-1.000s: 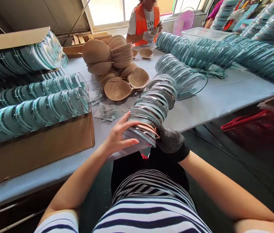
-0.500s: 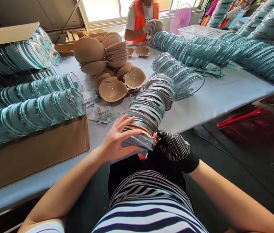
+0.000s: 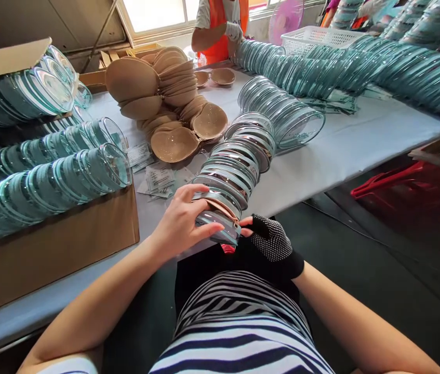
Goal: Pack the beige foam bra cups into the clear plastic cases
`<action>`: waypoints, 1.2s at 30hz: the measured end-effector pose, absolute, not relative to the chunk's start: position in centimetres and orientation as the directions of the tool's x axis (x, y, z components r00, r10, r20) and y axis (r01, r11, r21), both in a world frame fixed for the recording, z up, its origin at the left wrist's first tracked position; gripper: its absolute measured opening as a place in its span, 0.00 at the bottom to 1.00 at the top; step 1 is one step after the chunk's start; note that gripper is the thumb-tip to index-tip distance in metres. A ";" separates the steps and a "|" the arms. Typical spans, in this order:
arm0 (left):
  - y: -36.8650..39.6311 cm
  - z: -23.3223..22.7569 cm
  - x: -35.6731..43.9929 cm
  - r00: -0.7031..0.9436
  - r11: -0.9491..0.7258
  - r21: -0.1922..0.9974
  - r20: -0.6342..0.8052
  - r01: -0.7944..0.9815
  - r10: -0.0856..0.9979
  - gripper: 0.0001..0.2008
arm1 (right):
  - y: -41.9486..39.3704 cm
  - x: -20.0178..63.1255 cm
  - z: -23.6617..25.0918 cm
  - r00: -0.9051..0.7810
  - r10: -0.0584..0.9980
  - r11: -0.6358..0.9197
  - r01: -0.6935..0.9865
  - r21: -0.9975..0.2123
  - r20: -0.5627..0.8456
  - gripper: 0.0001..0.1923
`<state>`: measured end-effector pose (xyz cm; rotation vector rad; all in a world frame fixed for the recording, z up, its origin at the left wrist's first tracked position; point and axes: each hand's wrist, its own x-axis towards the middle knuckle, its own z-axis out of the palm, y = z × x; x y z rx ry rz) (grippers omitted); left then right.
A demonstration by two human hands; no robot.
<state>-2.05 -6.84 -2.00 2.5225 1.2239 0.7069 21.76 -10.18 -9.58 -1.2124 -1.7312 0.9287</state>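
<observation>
At the near end of a row of clear plastic cases (image 3: 229, 174), one oval clear plastic case (image 3: 225, 228) holds a beige bra cup (image 3: 220, 206). Bare and coming from the left, my left hand (image 3: 184, 221) grips this case, its thumb across the front and its fingers over the top. My right hand (image 3: 272, 241), in a black dotted glove with bare fingertips, pinches the case's right edge. Just beyond my left hand, printed paper slips (image 3: 159, 178) lie on the table. Behind them is a pile of beige bra cups (image 3: 175, 144).
Cardboard boxes with rows of clear cases (image 3: 64, 179) stand at left. More nested cases (image 3: 282, 114) lie beyond the near row. Long teal-tinted rows (image 3: 321, 72) and a white basket (image 3: 317, 39) fill the back right. A co-worker (image 3: 220, 31) in an orange vest stands behind the table.
My left hand has closed from spread fingers onto the near case. My right hand has shifted slightly left and down along the case's edge. The co-worker's gloved hand has lowered.
</observation>
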 end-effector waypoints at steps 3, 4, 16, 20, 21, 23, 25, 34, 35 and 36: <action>-7.2 -2.9 -2.1 0.518 -0.655 0.389 0.405 0.648 0.753 0.16 | -10.2 21.3 -9.7 -0.236 0.943 0.332 0.603 -0.725 0.235 0.12; -7.3 -3.2 -2.1 0.512 -0.673 0.381 0.445 0.634 0.734 0.16 | -10.1 21.3 -9.5 -0.257 0.942 0.334 0.700 -0.631 0.215 0.13; -6.7 -3.1 -2.2 0.504 -0.689 0.394 0.479 0.608 0.719 0.12 | -8.9 22.9 -5.6 -0.379 0.914 0.352 0.565 -0.746 0.144 0.14; -6.9 -2.3 -1.4 0.589 -0.747 0.310 0.468 0.588 0.659 0.10 | -8.7 22.2 -6.5 -0.262 0.940 0.322 0.464 -0.825 0.219 0.09; -6.9 -2.2 -1.2 0.621 -0.762 0.295 0.448 0.577 0.644 0.09 | -8.6 22.0 -6.8 -0.242 0.942 0.325 0.467 -0.822 0.235 0.08; -6.8 -2.0 -1.1 0.661 -0.778 0.302 0.411 0.551 0.628 0.08 | -8.5 21.6 -6.8 -0.225 0.940 0.337 0.478 -0.811 0.258 0.07; -6.6 -2.0 -1.3 0.664 -0.769 0.343 0.389 0.539 0.639 0.08 | -8.4 21.5 -6.4 -0.232 0.941 0.327 0.441 -0.836 0.246 0.09; -6.6 -1.0 -1.3 0.700 -0.754 0.382 0.300 0.534 0.648 0.07 | -8.1 21.1 -6.5 -0.270 0.929 0.352 0.430 -0.831 0.254 0.09; -6.6 -0.9 -1.2 0.715 -0.760 0.378 0.283 0.529 0.639 0.07 | -8.1 21.0 -6.6 -0.258 0.927 0.366 0.463 -0.807 0.272 0.09; -6.6 -0.9 -1.2 0.724 -0.762 0.374 0.269 0.529 0.635 0.07 | -8.1 20.9 -6.6 -0.257 0.925 0.375 0.482 -0.792 0.281 0.10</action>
